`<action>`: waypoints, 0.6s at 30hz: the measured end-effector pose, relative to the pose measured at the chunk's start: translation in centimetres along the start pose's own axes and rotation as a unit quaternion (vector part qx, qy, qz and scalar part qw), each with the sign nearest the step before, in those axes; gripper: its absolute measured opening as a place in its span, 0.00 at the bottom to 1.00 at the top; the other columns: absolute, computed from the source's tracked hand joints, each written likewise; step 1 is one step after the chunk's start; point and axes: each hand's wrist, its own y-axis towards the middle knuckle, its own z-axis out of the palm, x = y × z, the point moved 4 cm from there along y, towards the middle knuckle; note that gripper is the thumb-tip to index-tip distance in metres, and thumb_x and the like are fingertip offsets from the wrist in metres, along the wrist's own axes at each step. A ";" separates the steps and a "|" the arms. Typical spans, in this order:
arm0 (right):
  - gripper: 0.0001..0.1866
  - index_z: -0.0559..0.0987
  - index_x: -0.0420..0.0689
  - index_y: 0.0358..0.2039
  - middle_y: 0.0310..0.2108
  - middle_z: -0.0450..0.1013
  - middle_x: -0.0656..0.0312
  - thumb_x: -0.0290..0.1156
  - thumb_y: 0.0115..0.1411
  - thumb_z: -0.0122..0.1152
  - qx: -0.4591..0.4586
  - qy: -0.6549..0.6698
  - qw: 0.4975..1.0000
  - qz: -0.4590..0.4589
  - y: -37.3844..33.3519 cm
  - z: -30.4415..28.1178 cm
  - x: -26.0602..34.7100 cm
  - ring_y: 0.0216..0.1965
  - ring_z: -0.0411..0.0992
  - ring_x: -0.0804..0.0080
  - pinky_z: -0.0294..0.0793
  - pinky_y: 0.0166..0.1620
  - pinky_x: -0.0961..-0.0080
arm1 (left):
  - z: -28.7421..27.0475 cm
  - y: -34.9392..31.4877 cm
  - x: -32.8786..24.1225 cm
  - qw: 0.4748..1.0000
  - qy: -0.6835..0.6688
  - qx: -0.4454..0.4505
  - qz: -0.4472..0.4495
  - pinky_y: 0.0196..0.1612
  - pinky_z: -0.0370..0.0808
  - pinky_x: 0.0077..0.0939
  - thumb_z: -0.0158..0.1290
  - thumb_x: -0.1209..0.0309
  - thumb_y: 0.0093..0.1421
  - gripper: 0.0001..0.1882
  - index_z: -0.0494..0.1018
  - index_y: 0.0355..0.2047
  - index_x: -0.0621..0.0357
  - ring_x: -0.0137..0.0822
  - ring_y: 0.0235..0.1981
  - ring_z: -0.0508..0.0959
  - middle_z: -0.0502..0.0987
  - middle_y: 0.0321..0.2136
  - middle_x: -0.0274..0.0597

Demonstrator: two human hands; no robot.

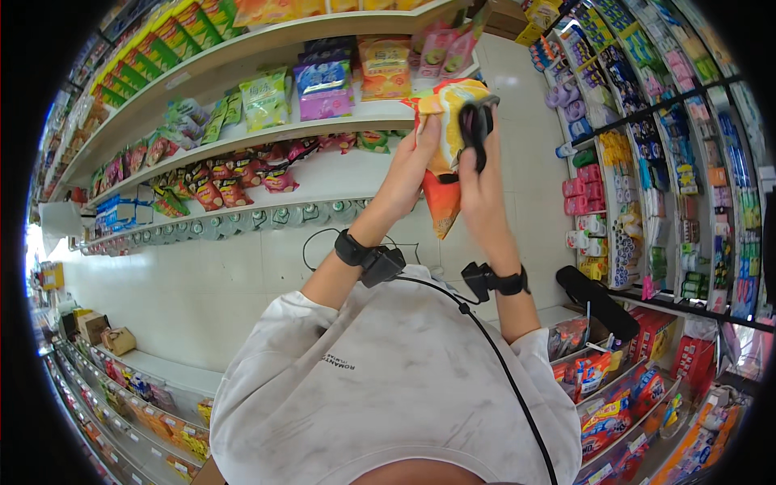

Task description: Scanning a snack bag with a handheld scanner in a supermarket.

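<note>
Both hands are raised in front of the shelves around a crumpled orange, yellow and white packet, whose red-orange pointed end hangs down between my wrists. My left hand grips its left side, with the thumb on the front and the other fingers mostly hidden. At the packet's right side, my right hand is closed on a black looped thing, pressed against the packet. What kind of thing the black one is cannot be made out. Black bands with small boxes sit on both wrists.
Ahead, a white shelf unit holds bright snack bags, red packets and a row of clear jars. Tall racks of small goods stand right. Lower shelves flank me. A black cable runs down my shirt.
</note>
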 end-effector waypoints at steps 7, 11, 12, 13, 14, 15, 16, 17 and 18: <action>0.26 0.67 0.36 0.59 0.68 0.51 0.45 0.29 0.60 0.54 0.019 -0.166 0.981 -0.102 -3.3 -10.2 -0.1 0.68 0.50 0.42 0.52 0.67 0.57 | 7.5 -0.2 6.8 0.995 0.075 0.040 -0.060 0.51 0.72 0.24 0.49 0.48 0.66 0.30 0.64 0.57 0.61 0.26 0.48 0.74 0.74 0.48 0.37; 0.21 0.71 0.33 0.53 0.63 0.60 0.46 0.32 0.63 0.54 -0.066 -0.155 0.983 -0.071 -3.7 -16.9 -3.8 0.64 0.58 0.48 0.59 0.63 0.64 | 11.2 0.4 11.5 0.985 0.132 0.069 -0.091 0.50 0.73 0.26 0.51 0.50 0.66 0.29 0.65 0.56 0.60 0.27 0.48 0.75 0.74 0.48 0.37; 0.20 0.72 0.33 0.52 0.60 0.65 0.48 0.34 0.64 0.55 -0.134 -0.157 0.978 -0.031 -4.1 -19.0 -5.2 0.61 0.63 0.53 0.62 0.61 0.68 | 12.5 0.3 12.5 0.984 0.126 0.064 -0.110 0.50 0.73 0.26 0.50 0.51 0.66 0.28 0.65 0.56 0.60 0.27 0.48 0.75 0.74 0.48 0.37; 0.20 0.72 0.33 0.52 0.60 0.65 0.48 0.34 0.64 0.55 -0.134 -0.152 0.979 -0.023 -4.4 -20.9 -5.9 0.61 0.63 0.53 0.62 0.61 0.68 | 13.7 0.3 12.8 0.985 0.120 0.054 -0.110 0.52 0.74 0.28 0.49 0.50 0.66 0.29 0.65 0.56 0.60 0.30 0.50 0.75 0.74 0.49 0.39; 0.21 0.71 0.35 0.54 0.58 0.67 0.52 0.37 0.66 0.54 -0.096 0.013 0.984 0.147 -4.8 -23.1 -7.8 0.59 0.65 0.61 0.62 0.61 0.70 | 14.5 0.3 13.4 0.984 0.124 0.048 -0.115 0.52 0.74 0.28 0.49 0.50 0.66 0.29 0.65 0.56 0.60 0.30 0.50 0.75 0.74 0.49 0.39; 0.23 0.70 0.38 0.56 0.56 0.69 0.57 0.40 0.68 0.53 -0.052 0.178 0.935 0.304 -5.4 -23.9 -9.5 0.57 0.66 0.69 0.62 0.60 0.73 | 15.2 0.7 13.6 0.991 0.073 0.022 -0.113 0.54 0.74 0.30 0.48 0.48 0.66 0.30 0.64 0.57 0.60 0.31 0.52 0.75 0.74 0.50 0.40; 0.23 0.70 0.38 0.56 0.56 0.69 0.57 0.40 0.68 0.53 -0.049 0.184 0.933 0.306 -6.0 -24.6 -9.7 0.57 0.66 0.69 0.62 0.60 0.73 | 15.9 1.0 13.7 0.994 0.022 -0.005 -0.108 0.55 0.74 0.33 0.48 0.47 0.66 0.30 0.64 0.57 0.60 0.32 0.54 0.75 0.74 0.52 0.41; 0.23 0.70 0.40 0.57 0.54 0.70 0.60 0.40 0.67 0.54 -0.037 0.272 0.914 0.300 -7.0 -24.9 -9.5 0.55 0.67 0.73 0.64 0.58 0.74 | 16.9 1.2 13.2 0.997 0.043 -0.003 -0.060 0.53 0.77 0.34 0.47 0.46 0.66 0.32 0.64 0.57 0.61 0.35 0.52 0.77 0.74 0.52 0.45; 0.23 0.69 0.41 0.57 0.53 0.70 0.63 0.41 0.67 0.55 -0.029 0.356 0.886 0.295 -8.1 -25.3 -9.6 0.52 0.68 0.77 0.66 0.56 0.76 | 16.8 1.8 13.8 0.997 0.046 -0.007 -0.063 0.53 0.77 0.34 0.47 0.46 0.66 0.32 0.64 0.57 0.61 0.35 0.52 0.77 0.74 0.52 0.45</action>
